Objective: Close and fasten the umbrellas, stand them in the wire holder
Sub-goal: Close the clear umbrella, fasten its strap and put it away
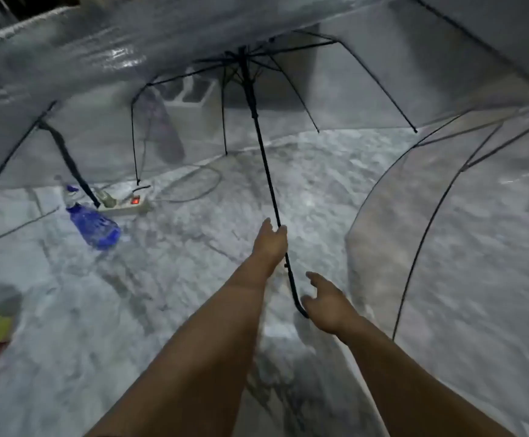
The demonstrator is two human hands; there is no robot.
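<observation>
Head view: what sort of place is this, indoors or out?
Probably indoors, a home or work room: a pale marble-look floor, a switched-on power strip with its cable, and a blue spray bottle lying beside open clear umbrellas.

Room dim overall, cold grey-blue cast. Brightest patch lies on the marble floor (313, 197) just beyond the fingertips of the left hand (271, 241); light appears to fall from above, source not visible. Glare streaks on the clear umbrella canopy (121, 55) far above and left of the fingers, and on the second canopy (509, 181) right of the right hand (328, 302). Soft shadow under the right palm. Motion blur throughout: floor veining smeared, fingers soft-edged, blue bottle (94, 223) left of the fingers indistinct. Red switch lamp on the power strip (130, 206) glows. Wide-angle bending at frame edges; top left corner near black.
</observation>
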